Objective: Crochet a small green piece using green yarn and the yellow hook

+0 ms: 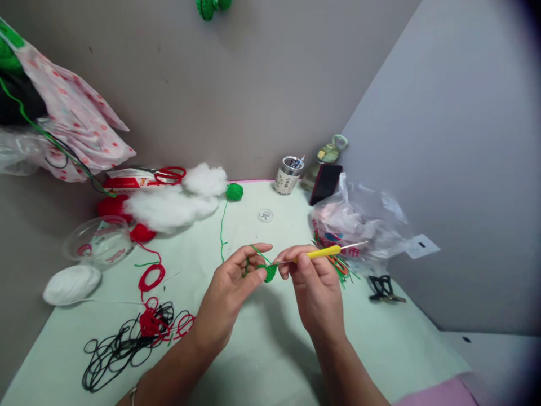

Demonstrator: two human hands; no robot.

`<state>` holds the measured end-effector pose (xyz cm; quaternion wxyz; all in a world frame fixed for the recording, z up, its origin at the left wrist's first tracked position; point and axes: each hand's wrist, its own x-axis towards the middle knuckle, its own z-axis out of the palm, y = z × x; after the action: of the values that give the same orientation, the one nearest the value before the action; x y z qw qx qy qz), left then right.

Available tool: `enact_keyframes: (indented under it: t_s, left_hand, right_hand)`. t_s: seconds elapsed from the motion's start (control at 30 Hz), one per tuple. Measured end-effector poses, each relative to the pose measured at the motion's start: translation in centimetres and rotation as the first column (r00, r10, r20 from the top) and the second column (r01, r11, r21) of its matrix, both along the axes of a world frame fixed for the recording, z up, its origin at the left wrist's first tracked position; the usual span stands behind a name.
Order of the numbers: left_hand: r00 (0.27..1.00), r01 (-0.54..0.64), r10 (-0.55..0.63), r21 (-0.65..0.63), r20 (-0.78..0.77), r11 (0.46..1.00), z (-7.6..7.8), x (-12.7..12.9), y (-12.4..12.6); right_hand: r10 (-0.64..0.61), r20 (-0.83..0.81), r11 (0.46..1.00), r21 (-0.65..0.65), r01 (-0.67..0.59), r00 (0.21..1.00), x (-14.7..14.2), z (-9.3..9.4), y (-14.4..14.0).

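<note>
My left hand pinches a small green crocheted piece between thumb and fingers, with green yarn looped over the index finger. The yarn strand runs back to a green yarn ball. My right hand grips a yellow-handled crochet hook, its metal tip pointing left into the green piece. Both hands hover over the pale green table.
White stuffing and red scissors lie at the back left. A clear bowl, a white yarn ball, tangled black and red yarn, a tin, a plastic bag and black clips surround my hands.
</note>
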<state>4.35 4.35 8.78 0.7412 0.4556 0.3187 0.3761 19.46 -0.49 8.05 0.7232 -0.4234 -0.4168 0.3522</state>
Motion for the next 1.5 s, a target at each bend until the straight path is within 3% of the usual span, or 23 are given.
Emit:
enact_keyframes:
  t_s: [0.1, 0.17, 0.27, 0.33, 0.37, 0.4, 0.47, 0.53, 0.6, 0.67, 0.77, 0.87, 0.93, 0.97, 1.03, 1.1, 1.13, 1.23, 1.33, 1.5]
  left_hand:
    - [0.998, -0.032, 0.035, 0.059, -0.048, 0.998, 0.0, -0.1, 0.0]
    - [0.992, -0.072, 0.083, 0.113, -0.094, 0.991, 0.0, 0.1, -0.2]
    - [0.984, -0.136, 0.146, 0.1, -0.1, 0.986, 0.2, 0.5, -0.6]
    - [0.995, -0.096, 0.096, -0.045, -0.003, 0.994, 0.3, 0.7, -0.6]
    - [0.997, -0.039, 0.048, -0.14, 0.063, 0.989, 0.3, 0.7, -0.5]
    - [0.992, 0.026, 0.003, -0.226, 0.129, 0.974, 0.4, 0.7, -0.4]
    - [0.977, 0.109, -0.042, -0.319, 0.209, 0.942, 0.5, 0.6, 0.0]
    - [0.977, 0.104, -0.04, -0.305, 0.209, 0.947, 0.5, 0.3, 0.2]
    - [0.983, 0.075, -0.034, -0.227, 0.179, 0.971, 0.5, 0.2, 0.2]
    - [0.99, 0.06, -0.04, -0.149, 0.136, 0.987, 0.3, 0.3, 0.0]
    - [0.996, 0.003, 0.006, -0.101, 0.087, 0.995, -0.1, 0.6, -0.4]
    - [0.99, -0.041, 0.066, -0.186, 0.127, 0.982, -0.3, 0.8, -0.4]
    - [0.98, 0.033, 0.031, -0.311, 0.199, 0.95, -0.2, 0.7, -0.1]
    - [0.971, 0.083, 0.006, -0.365, 0.237, 0.927, -0.2, 0.6, 0.1]
    - [0.953, 0.157, -0.027, -0.42, 0.301, 0.894, 0.1, 0.4, 0.4]
    - [0.95, 0.16, -0.031, -0.4, 0.311, 0.902, 0.3, 0.2, 0.6]
    - [0.955, 0.145, -0.033, -0.368, 0.293, 0.918, 0.4, 0.1, 0.6]
    - [0.98, 0.097, -0.057, -0.211, 0.191, 0.973, 0.4, 0.1, 0.3]
    - [0.996, 0.057, -0.053, -0.053, 0.071, 0.997, 0.2, 0.2, 0.0]
    - [0.999, 0.033, -0.033, 0.034, 0.0, 0.999, 0.3, -0.2, 0.1]
  right_hand:
    - [-0.045, 0.177, 0.999, 0.019, 0.043, 0.983, 0.0, 0.3, -0.3]
    - [-0.123, 0.398, 0.991, 0.09, 0.094, 0.909, -0.2, 0.3, -0.7]
    - [-0.302, 0.704, 0.947, 0.296, 0.121, 0.642, -0.5, -0.2, -1.1]
    - [-0.411, 0.775, 0.907, 0.401, 0.129, 0.481, -0.7, -0.5, -1.3]
    - [-0.427, 0.776, 0.9, 0.413, 0.139, 0.464, -0.7, -0.6, -1.3]
    - [-0.42, 0.754, 0.904, 0.399, 0.156, 0.504, -0.7, -0.6, -1.3]
    - [-0.348, 0.628, 0.932, 0.314, 0.182, 0.696, -0.5, -0.4, -1.2]
    - [-0.239, 0.424, 0.964, 0.209, 0.162, 0.873, -0.2, 0.0, -0.8]
    - [-0.146, 0.309, 0.984, 0.147, 0.104, 0.94, -0.1, 0.2, -0.5]
    - [-0.096, 0.325, 0.991, 0.117, 0.061, 0.941, -0.3, 0.3, -0.2]
    - [-0.142, 0.431, 0.987, 0.125, 0.097, 0.891, -0.8, 0.0, -0.3]
    - [-0.295, 0.642, 0.954, 0.244, 0.176, 0.708, -1.2, -0.5, -0.7]
    - [-0.38, 0.731, 0.923, 0.338, 0.183, 0.567, -1.1, -0.7, -0.8]
    - [-0.394, 0.727, 0.917, 0.351, 0.189, 0.562, -1.0, -0.7, -0.9]
    - [-0.352, 0.616, 0.933, 0.286, 0.216, 0.704, -0.5, -0.5, -0.7]
    - [-0.246, 0.393, 0.967, 0.166, 0.195, 0.886, -0.1, -0.2, -0.5]
    - [-0.182, 0.294, 0.981, 0.123, 0.151, 0.938, 0.0, -0.1, -0.4]
    - [-0.062, 0.217, 0.997, 0.057, 0.051, 0.974, 0.0, 0.0, -0.1]
    - [-0.071, 0.239, 0.997, 0.012, 0.07, 0.968, -0.2, -0.2, 0.0]
    - [-0.023, 0.071, 1.0, 0.001, 0.023, 0.997, 0.0, -0.2, 0.1]
